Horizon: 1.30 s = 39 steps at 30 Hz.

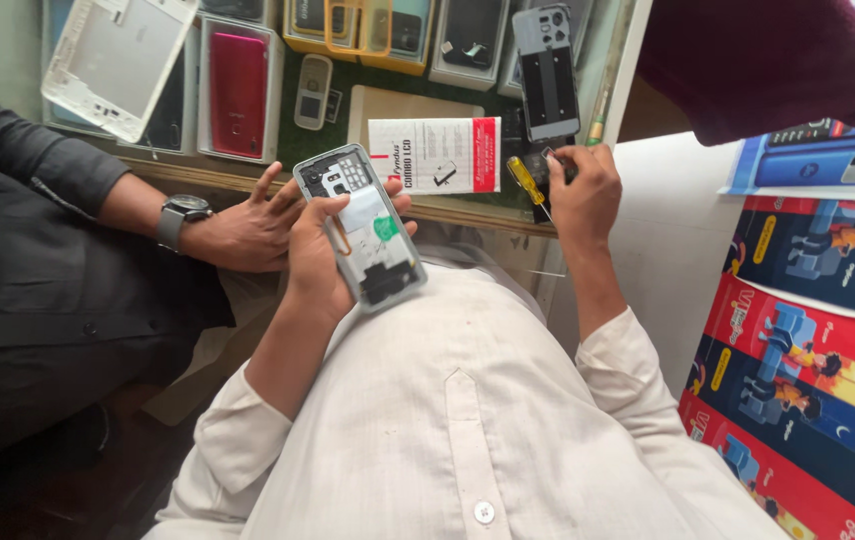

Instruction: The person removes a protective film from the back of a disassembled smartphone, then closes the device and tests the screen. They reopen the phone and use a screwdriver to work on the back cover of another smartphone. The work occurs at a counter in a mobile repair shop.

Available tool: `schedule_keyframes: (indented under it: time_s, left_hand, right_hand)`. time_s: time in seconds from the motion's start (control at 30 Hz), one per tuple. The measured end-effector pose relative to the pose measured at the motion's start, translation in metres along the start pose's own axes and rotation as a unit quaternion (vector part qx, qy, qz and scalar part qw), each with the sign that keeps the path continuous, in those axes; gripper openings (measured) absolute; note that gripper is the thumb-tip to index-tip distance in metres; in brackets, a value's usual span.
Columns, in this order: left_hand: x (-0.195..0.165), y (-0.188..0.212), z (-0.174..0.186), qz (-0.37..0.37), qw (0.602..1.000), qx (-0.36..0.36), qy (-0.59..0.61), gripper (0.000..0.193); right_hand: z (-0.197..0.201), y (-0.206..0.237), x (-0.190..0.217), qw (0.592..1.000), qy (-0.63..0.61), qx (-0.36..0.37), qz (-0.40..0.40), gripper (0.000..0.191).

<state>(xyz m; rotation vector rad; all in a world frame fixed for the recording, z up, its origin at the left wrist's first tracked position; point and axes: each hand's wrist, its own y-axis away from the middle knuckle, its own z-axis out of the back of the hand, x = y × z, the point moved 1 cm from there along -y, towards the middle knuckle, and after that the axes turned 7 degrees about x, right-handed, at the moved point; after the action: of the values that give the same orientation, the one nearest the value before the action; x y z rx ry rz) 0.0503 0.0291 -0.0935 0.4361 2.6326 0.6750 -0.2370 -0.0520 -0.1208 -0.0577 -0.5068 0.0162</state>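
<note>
- Phone [366,232] with its back cover already off lay face down in my left hand [320,262], fingers wrapped around its edges, held above my lap just short of the counter edge [468,212].
- Inside looked exposed: grey frame, a dark camera block at the top, a white patch, a small green tab and an orange strip in the middle, a black part near the bottom.
- Opening seemed done; the inner work looked unfinished to me, since the boards were still in place.
- My right hand [580,190] was closed on a small dark piece and a yellow-handled screwdriver [528,183] at the counter edge.
- Beside it lay a white and red box [435,154] and a black phone frame [548,75].
- Another person's hand [248,228], wearing a watch [180,214], rested just left of my phone.
</note>
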Motion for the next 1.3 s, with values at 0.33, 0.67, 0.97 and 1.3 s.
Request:
schedule_keyframes:
  time_s: [0.33,0.67,0.97,1.3]
  left_hand:
    - [0.011,-0.043,-0.004,-0.038,0.994,-0.086,-0.049,0.032]
    - [0.014,-0.076,-0.039,-0.084,0.991,-0.056,-0.086,0.035]
    - [0.028,-0.085,-0.038,-0.063,0.993,-0.039,-0.093,0.044]
    - [0.031,-0.077,-0.031,-0.091,0.976,-0.029,-0.194,0.051]
  right_hand:
    - [0.01,0.014,0.021,0.993,-0.109,-0.007,0.051,0.004]
    - [0.01,0.014,0.035,0.998,-0.034,0.017,0.057,0.015]
    - [0.022,0.008,0.001,1.0,-0.022,-0.005,-0.021,0.014]
    - [0.007,-0.012,0.008,0.999,0.014,0.036,0.002,0.015]
